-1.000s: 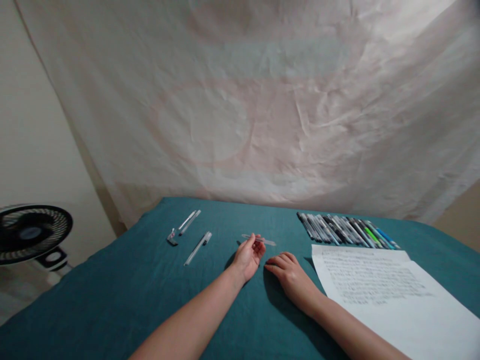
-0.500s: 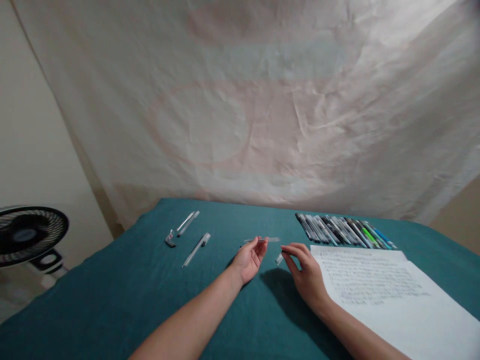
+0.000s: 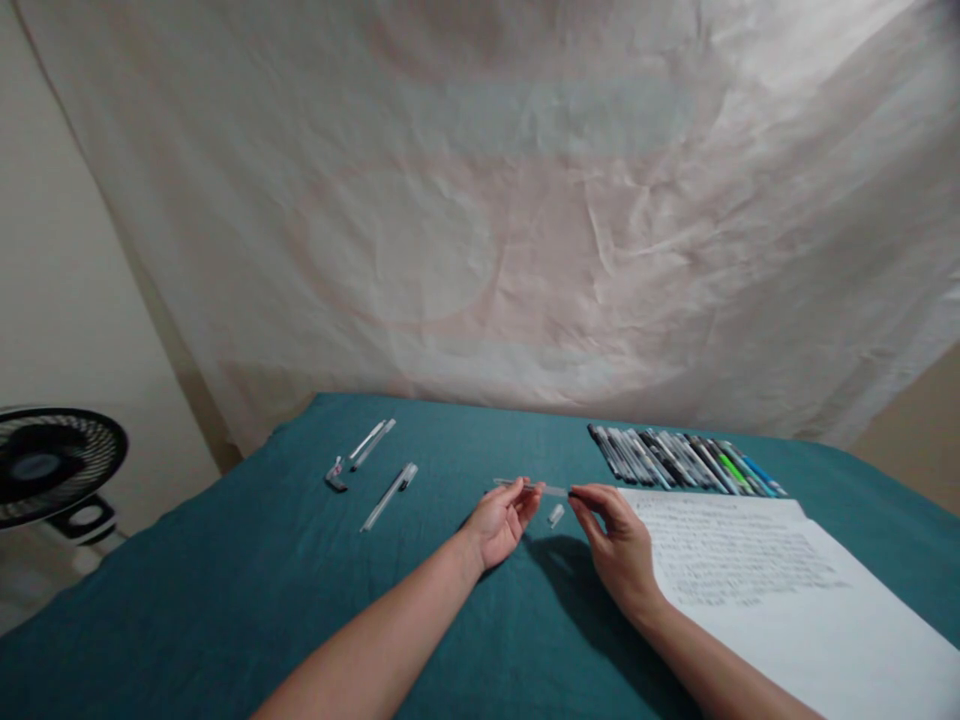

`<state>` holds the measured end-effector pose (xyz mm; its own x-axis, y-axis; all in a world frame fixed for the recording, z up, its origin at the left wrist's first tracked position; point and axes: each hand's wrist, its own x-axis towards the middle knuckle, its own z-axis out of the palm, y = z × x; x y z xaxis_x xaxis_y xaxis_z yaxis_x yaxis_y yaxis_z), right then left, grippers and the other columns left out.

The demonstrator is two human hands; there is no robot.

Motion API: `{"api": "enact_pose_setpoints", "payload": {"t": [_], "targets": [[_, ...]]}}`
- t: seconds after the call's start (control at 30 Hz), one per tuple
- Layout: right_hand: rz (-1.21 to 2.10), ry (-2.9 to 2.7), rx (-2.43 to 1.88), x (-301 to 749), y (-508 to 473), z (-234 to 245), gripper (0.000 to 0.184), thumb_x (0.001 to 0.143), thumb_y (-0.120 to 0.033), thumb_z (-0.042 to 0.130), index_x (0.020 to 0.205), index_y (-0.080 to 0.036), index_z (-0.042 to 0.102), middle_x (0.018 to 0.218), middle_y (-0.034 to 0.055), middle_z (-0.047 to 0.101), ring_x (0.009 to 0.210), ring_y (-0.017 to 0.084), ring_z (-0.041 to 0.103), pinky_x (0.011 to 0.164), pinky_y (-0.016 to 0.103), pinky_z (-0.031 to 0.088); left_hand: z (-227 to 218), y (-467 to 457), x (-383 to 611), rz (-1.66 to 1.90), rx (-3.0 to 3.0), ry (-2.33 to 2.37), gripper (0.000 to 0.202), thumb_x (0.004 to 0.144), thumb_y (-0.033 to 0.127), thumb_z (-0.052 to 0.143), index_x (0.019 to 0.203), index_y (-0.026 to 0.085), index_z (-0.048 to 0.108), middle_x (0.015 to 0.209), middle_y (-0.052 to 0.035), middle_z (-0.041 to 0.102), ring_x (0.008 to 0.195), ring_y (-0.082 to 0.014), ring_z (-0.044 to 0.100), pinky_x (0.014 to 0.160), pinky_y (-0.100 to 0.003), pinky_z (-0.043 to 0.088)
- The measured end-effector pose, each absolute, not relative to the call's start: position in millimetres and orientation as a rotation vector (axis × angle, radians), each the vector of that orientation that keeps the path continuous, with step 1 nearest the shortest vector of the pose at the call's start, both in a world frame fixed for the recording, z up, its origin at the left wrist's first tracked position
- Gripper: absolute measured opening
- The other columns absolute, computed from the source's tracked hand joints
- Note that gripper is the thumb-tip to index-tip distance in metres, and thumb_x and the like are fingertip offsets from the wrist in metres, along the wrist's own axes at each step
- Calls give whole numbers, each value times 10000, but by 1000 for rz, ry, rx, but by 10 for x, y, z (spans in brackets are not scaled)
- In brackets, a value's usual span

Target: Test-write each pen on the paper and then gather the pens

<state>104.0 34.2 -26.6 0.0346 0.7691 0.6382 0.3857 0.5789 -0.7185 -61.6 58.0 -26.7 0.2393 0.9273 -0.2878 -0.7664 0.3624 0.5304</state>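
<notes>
My left hand [image 3: 501, 522] is closed, palm partly up, pinching a clear pen barrel [image 3: 553, 490] that lies level across its fingertips. Thumb and fingers of my right hand [image 3: 616, 540] pinch a small dark piece [image 3: 573, 492] at the barrel's right end. The two seem to meet there, but whether the piece sits inside the barrel I cannot tell. On the cloth between my hands lies a small clear pen cap [image 3: 556, 515].
Left on the teal cloth [image 3: 225, 570] lie a clear pen [image 3: 388, 498], slim pen parts [image 3: 373, 444] and a small dark-and-clear item [image 3: 335, 475]. Back right is a row of several pens [image 3: 684, 461], behind handwritten paper sheets [image 3: 757, 560]. A fan [image 3: 64, 468] stands far left.
My right hand has brought the dark piece up against the barrel's right end. The pen cap, partly covered before, now shows fully. The view has shifted slightly.
</notes>
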Motion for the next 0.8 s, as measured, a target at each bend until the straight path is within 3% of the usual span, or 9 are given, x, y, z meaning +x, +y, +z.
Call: {"api": "enact_pose_setpoints", "payload": {"t": [0.8], "targets": [[408, -1630, -1029, 1051, 337, -249, 181, 800, -305, 507, 885, -197, 626, 868, 64, 614, 792, 177, 574, 725, 307, 466, -255, 560, -593, 1250, 472, 630, 54, 802, 143, 525, 807, 93, 544, 820, -91, 659, 681, -87, 620, 681, -176, 503]]}}
